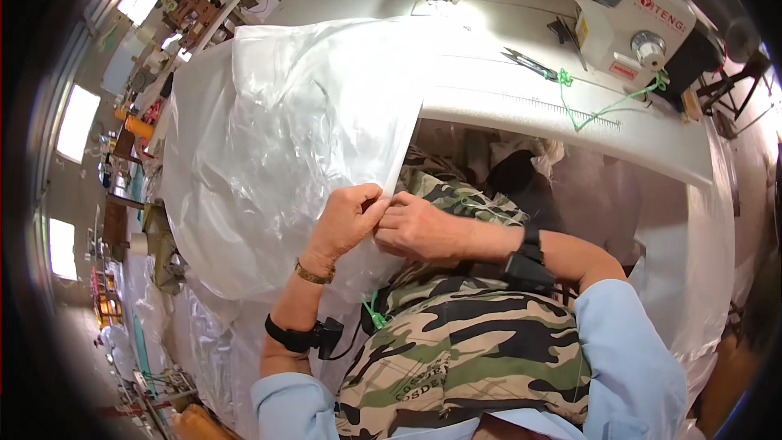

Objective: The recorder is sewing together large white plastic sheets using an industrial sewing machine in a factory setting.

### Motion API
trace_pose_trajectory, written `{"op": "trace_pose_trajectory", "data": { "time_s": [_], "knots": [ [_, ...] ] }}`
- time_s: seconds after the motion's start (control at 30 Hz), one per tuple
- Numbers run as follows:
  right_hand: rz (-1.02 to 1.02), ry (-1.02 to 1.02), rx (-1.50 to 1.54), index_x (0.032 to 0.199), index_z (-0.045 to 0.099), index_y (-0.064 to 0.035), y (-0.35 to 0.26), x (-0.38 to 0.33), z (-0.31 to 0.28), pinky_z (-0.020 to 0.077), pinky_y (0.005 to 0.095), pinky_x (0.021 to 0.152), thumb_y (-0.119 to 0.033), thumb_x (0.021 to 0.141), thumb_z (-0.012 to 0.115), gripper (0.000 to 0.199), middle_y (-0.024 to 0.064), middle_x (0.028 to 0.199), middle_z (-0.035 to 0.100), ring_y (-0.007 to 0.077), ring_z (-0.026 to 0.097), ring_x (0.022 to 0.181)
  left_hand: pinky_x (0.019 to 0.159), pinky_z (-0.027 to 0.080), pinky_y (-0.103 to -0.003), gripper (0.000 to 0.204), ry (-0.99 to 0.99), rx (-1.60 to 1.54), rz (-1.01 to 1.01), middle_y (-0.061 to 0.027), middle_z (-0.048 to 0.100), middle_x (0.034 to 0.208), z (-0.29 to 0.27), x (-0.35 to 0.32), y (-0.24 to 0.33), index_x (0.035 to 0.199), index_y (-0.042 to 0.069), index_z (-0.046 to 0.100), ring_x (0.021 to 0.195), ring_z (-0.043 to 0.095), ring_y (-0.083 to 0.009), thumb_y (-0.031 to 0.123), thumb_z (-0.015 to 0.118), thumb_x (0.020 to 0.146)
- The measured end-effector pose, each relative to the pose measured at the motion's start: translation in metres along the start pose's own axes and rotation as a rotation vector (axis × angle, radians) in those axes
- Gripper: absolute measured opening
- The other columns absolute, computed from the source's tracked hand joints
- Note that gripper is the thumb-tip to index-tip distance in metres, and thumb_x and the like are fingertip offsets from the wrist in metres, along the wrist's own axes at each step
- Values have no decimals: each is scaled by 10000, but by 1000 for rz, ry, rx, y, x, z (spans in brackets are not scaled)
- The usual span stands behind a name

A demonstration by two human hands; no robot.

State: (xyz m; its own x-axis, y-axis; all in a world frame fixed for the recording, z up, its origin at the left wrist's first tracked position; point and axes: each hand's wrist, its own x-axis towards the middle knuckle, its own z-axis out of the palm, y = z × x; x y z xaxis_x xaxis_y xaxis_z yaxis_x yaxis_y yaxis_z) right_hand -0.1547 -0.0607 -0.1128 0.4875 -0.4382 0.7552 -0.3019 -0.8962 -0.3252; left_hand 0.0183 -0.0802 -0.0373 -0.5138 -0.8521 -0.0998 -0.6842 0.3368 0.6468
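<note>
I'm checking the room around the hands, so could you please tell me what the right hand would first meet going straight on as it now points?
Probably the left hand, just ahead of the right hand at the edge of the plastic sheet, though exact depth is unclear.

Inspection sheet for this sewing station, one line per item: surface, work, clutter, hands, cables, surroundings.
Surface: pale table with ruler marks, partly covered on the left by the work.
Work: whitish translucent plastic sheet, wrinkled, its near part hanging off the table; sewing machine beyond, display lit.
Clutter: dark snips lying on the table, green cord at their handle end.
Hands: left hand and right hand close together, both pinching the sheet's right edge.
Cables: thin black cable at the left wrist device.
Surroundings: bright windows and crowded benches at left, detail too small to tell.
</note>
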Motion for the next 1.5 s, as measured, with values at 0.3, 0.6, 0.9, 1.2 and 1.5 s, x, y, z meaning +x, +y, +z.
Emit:
{"op": "trace_pose_trajectory", "data": {
  "time_s": [0.3,0.6,0.9,1.2,1.5],
  "knots": [
    [121,-92,-448,1017,620,-59,143,59,-101,475,400,871,-18,790,584,233,116,1107,611,291,590,1021,624,476,-408,46,290,382,154,-137,551,805,-7,-22,35,850,13,615,734,622,-329,12,636,808],
    [161,-283,-429,954,603,-78,204,80,-122,406,444,1016,26,821,555,175,77,1124,633,268,575,1124,586,514,-359,158,330,521,154,-127,534,863,0,-34,44,932,-32,592,719,633,-274,-19,603,775],
    [102,-297,-388,852,550,-78,226,82,-128,400,401,942,-10,833,592,82,89,814,590,278,586,848,549,504,-321,538,329,484,203,-121,582,888,1,-44,45,1315,-41,560,650,614,-226,-25,558,777],
    [178,-328,-383,884,544,-73,221,89,-123,432,410,879,-47,850,604,73,90,815,587,275,580,852,614,498,-386,584,460,237,121,-149,600,956,17,-45,23,1306,-28,574,688,607,-324,-119,545,729],
    [196,-213,-574,945,576,-49,213,90,-105,504,448,856,-94,814,651,157,116,980,593,318,578,954,593,467,-403,406,538,112,131,-173,542,881,56,-24,-9,1230,-21,598,690,586,-348,-9,602,823]
  ]
}}
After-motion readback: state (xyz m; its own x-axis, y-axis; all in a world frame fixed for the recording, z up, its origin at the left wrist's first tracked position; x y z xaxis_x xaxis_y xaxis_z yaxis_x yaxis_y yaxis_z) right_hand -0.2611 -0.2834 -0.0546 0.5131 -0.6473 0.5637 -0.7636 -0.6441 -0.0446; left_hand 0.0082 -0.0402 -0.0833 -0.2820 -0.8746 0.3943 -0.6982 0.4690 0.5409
